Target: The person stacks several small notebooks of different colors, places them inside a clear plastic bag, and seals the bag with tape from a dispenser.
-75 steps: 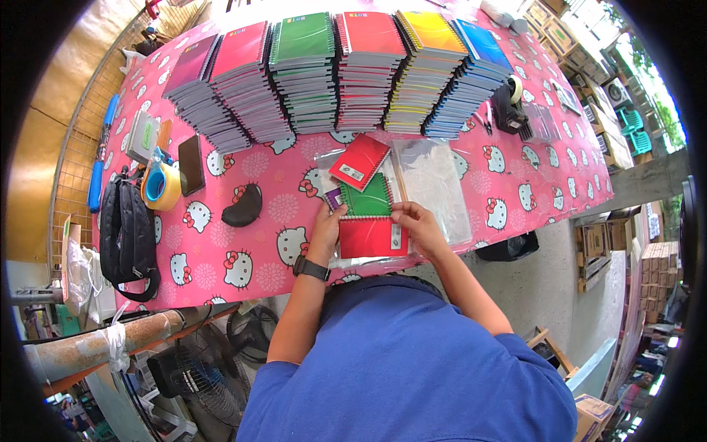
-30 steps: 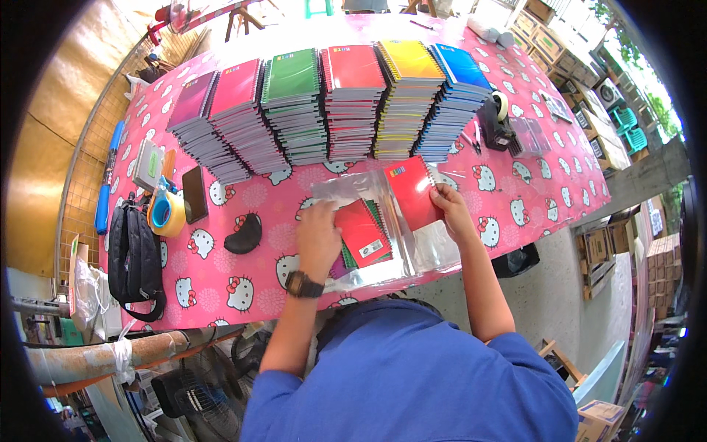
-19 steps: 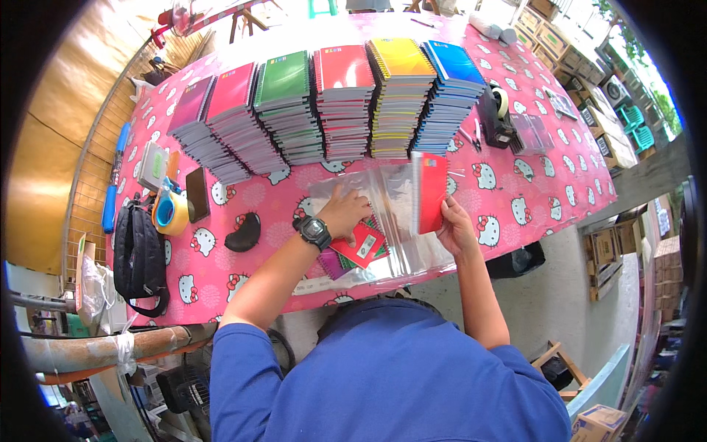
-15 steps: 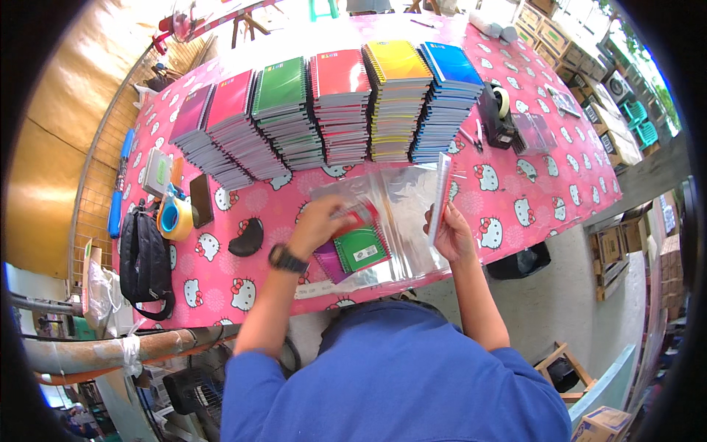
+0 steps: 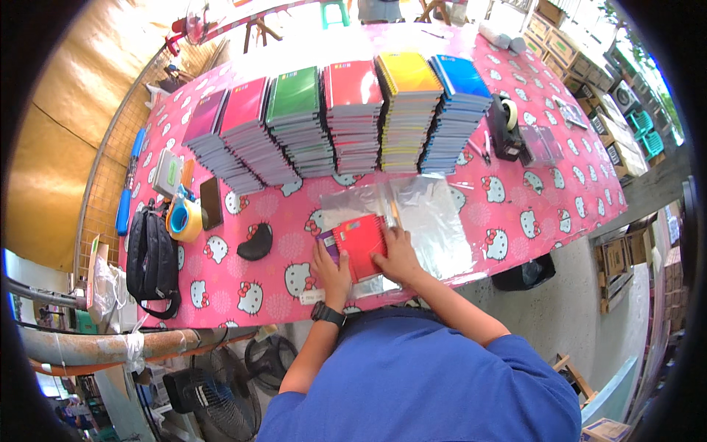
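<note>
A red spiral notebook [image 5: 359, 241] lies on top of a small pile, tilted a little, with a strip of a purple notebook [image 5: 329, 246] sticking out at its left. Clear plastic bags [image 5: 434, 232] are spread under and beside the pile. My left hand [image 5: 333, 274], with a black watch at the wrist, holds the pile at its left edge, thumb by the red cover. My right hand [image 5: 398, 256] grips the red notebook's right side, its thumb on the cover and its fingers over the edge. Whatever lies beneath the red cover is mostly hidden.
Tall notebook stacks, including green [image 5: 296, 92], yellow [image 5: 409, 74] and blue [image 5: 461, 77] ones, stand behind the bags. Left are a black bag [image 5: 151, 254], tape rolls [image 5: 184, 219], a phone [image 5: 211, 202] and a black pouch [image 5: 255, 241]. A tape dispenser [image 5: 505, 129] stands right.
The red notebook from my right hand now lies flat over the green one. My right hand came down and left with it; my left hand moved to the pile's near left edge.
</note>
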Demonstrator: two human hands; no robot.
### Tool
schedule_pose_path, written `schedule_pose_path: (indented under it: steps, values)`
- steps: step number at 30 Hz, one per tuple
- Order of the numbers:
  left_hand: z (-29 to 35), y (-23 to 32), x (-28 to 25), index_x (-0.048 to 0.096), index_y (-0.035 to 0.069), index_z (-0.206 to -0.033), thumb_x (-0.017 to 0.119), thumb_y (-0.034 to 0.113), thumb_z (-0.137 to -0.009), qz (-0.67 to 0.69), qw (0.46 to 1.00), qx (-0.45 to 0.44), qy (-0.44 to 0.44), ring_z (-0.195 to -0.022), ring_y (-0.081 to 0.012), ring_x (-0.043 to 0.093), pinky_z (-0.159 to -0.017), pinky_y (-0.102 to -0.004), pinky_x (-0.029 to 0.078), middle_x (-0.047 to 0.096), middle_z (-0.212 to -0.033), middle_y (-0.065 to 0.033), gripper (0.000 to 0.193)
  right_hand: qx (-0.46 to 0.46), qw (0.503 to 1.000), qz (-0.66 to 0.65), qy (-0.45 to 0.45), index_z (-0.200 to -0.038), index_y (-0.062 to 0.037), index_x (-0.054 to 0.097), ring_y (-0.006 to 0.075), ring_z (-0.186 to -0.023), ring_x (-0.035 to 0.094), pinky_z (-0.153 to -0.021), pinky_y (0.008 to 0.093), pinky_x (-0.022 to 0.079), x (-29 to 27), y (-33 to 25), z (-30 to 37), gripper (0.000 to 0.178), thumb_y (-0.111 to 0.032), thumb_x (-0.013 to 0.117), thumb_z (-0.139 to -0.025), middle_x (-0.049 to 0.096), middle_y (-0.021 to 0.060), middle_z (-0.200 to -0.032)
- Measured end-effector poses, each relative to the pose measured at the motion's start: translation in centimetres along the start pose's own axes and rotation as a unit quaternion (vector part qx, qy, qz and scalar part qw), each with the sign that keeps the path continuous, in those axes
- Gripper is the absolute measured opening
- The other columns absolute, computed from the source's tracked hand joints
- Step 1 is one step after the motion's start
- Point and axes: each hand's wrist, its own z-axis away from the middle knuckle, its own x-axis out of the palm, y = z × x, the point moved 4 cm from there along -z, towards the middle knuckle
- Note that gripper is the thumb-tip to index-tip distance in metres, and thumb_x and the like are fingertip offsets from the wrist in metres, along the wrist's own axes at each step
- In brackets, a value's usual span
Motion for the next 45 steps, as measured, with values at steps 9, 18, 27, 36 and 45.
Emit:
schedule_pose_path:
  steps: [9, 18, 27, 36, 45]
  values:
    - [-1.5, 2.0, -0.2, 0.037, -0.002, -0.130, 0.063, 0.034, -0.078, -0.079, 0.996, -0.012, -0.028, -0.122, -0.0404, 0.029, -0.103, -0.0472, 0.022, 0.029, -0.135, -0.0276, 0.068, -0.016, 0.963, -0.044, -0.266, -0.126, -0.0027, 0.044, 0.0344, -0.095, 0.055, -0.085, 0.0380, 0.044, -2.2, 2.5, -4.0, 0.068, -0.033, 0.069, -0.071, 0.055, 0.0237, -0.104]
    - [-1.6, 2.5, -0.6, 0.054, 0.001, -0.099, 0.081, 0.030, -0.059, -0.062, 0.998, -0.016, -0.029, -0.099, -0.0317, 0.048, -0.088, -0.0410, 0.038, 0.052, -0.102, -0.0145, 0.056, 0.104, 0.967, -0.167, -0.164, -0.118, 0.0054, 0.048, 0.0355, -0.091, 0.060, -0.080, 0.0380, 0.048, 1.0, 4.5, -5.8, 0.074, -0.038, 0.074, -0.064, 0.058, 0.0256, -0.102]
    - [-1.1, -0.2, -0.7, 0.047, 0.001, -0.107, 0.084, 0.017, -0.052, 0.143, 0.984, -0.025, -0.101, -0.090, -0.0220, 0.050, -0.082, -0.0336, 0.044, 0.051, -0.099, -0.0093, 0.068, 0.132, 0.950, -0.271, -0.079, -0.108, 0.0061, 0.047, 0.0220, -0.086, 0.056, -0.074, 0.0305, 0.048, 2.1, 2.5, -4.5, 0.063, -0.013, 0.080, -0.058, 0.056, 0.0128, -0.094]
    - [-1.0, 1.3, -1.9, 0.031, 0.001, -0.133, 0.083, 0.035, -0.054, -0.097, 0.993, 0.027, -0.053, -0.109, -0.0334, 0.041, -0.094, -0.0425, 0.034, 0.037, -0.121, -0.0225, 0.100, -0.151, 0.986, -0.068, 0.021, -0.126, -0.0053, 0.040, 0.0351, -0.106, 0.048, -0.096, 0.0411, 0.036, 0.9, -1.7, -5.6, 0.067, -0.010, 0.071, -0.067, 0.051, 0.0184, -0.118]
    - [-2.9, 2.5, -2.7, 0.047, 0.005, -0.121, 0.071, 0.042, -0.071, 0.006, 0.999, 0.050, 0.000, -0.114, -0.0368, 0.036, -0.098, -0.0463, 0.027, 0.040, -0.119, -0.0218, 0.067, -0.295, 0.885, 0.247, 0.263, -0.112, -0.0137, 0.053, 0.0312, -0.105, 0.049, -0.091, 0.0432, 0.038, -21.9, -9.0, -17.9, 0.043, -0.015, 0.067, -0.072, 0.054, 0.0121, -0.106]
